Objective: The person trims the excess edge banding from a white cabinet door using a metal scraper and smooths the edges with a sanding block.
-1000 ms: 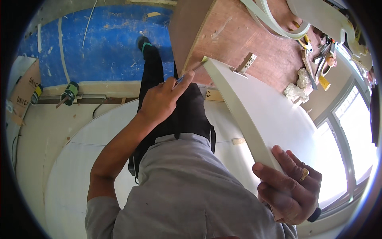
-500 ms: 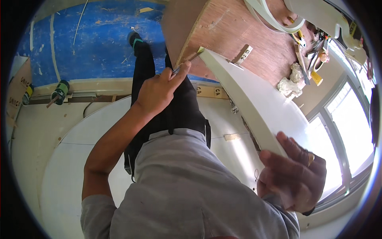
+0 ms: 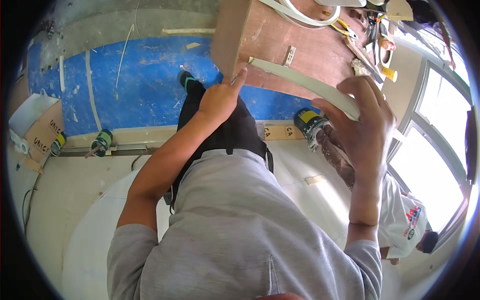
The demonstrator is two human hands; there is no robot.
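Matt white strip (image 3: pixel 310 85), reddish plywood (image 3: pixel 310 50)

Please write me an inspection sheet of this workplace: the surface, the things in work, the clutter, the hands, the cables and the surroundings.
Surface: brown plywood bench, worn top, standing over blue floor sheet.
Job's things: long pale curved board, one end at the bench edge, held edge-up.
Clutter: hand tools and a yellow-handled tool at the far bench end; cardboard box and tape rolls on the floor.
Hands: left hand pinches the board's far end; right hand grips its near part.
Cables: white hose or cable loop on the bench; thin dark cable on the floor.
Surroundings: window at right; another person in a white shirt below it.
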